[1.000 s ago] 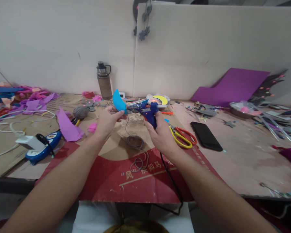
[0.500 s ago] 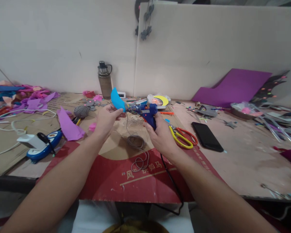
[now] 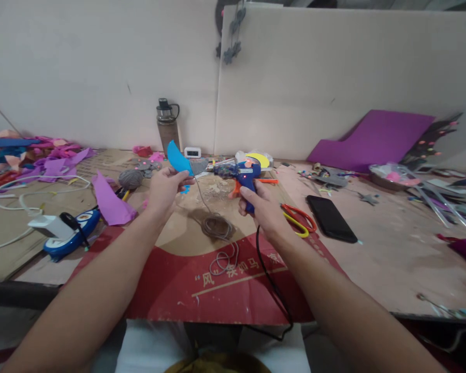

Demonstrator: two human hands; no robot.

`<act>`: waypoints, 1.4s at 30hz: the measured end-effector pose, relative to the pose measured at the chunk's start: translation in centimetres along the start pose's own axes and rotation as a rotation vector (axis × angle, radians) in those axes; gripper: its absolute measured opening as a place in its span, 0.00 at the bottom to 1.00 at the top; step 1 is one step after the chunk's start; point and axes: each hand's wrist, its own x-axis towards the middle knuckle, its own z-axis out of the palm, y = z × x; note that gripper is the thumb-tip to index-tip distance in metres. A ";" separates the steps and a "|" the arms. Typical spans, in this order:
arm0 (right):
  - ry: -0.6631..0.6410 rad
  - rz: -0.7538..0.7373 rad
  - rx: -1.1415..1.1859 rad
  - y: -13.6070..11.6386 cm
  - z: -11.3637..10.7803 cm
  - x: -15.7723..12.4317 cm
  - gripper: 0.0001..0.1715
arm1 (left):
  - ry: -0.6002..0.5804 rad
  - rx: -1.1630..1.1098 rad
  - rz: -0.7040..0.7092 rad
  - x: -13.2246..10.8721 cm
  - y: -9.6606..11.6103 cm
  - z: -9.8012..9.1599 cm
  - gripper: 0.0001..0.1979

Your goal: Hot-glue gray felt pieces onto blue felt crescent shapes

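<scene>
My left hand (image 3: 166,187) pinches a curved blue felt piece (image 3: 178,157) upright above the cardboard. A grey piece (image 3: 199,166) sticks out on the right of the blue one. Grey yarn (image 3: 217,226) runs down from my left fingers to a loose coil on the cardboard. Wrapped round the handle of a blue glue gun (image 3: 247,178) is my right hand (image 3: 262,204). The gun's nozzle points left towards the grey piece, with a small gap between them. A black cord (image 3: 267,274) hangs from the gun's handle.
Red-and-yellow scissors (image 3: 301,220) and a black phone (image 3: 331,218) lie right of my right hand. A bottle (image 3: 168,127) stands at the back. On the left are a blue power strip (image 3: 72,238), purple felt (image 3: 111,199) and a grey yarn ball (image 3: 130,178).
My left hand has moved a little left with the blue felt. My right hand and the glue gun have shifted right, so the nozzle is now away from the felt.
</scene>
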 end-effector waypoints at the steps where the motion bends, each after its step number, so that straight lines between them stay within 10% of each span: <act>1: 0.000 0.082 0.076 0.5 -0.3 0.4 0.15 | 0.001 -0.002 -0.007 0.0 0.0 0.0 0.11; 8: 0.011 0.336 -0.400 3.6 -2.5 2.5 0.11 | -0.019 -0.046 -0.012 -0.2 -0.1 0.2 0.10; 13: 0.242 -0.142 -0.740 1.3 -1.7 1.5 0.07 | -0.075 -0.042 0.000 -0.4 -0.3 0.5 0.10; 23: -0.181 0.166 0.207 -0.6 7.2 1.8 0.19 | -0.059 0.051 0.098 -0.3 -0.5 0.5 0.08; 31: -0.036 -0.498 -0.508 -1.0 5.3 2.6 0.07 | -0.032 0.204 0.074 -0.8 -0.1 0.4 0.05; 42: -0.048 -0.593 -0.570 -1.1 3.7 3.9 0.07 | -0.292 0.291 0.073 -1.7 0.4 0.9 0.05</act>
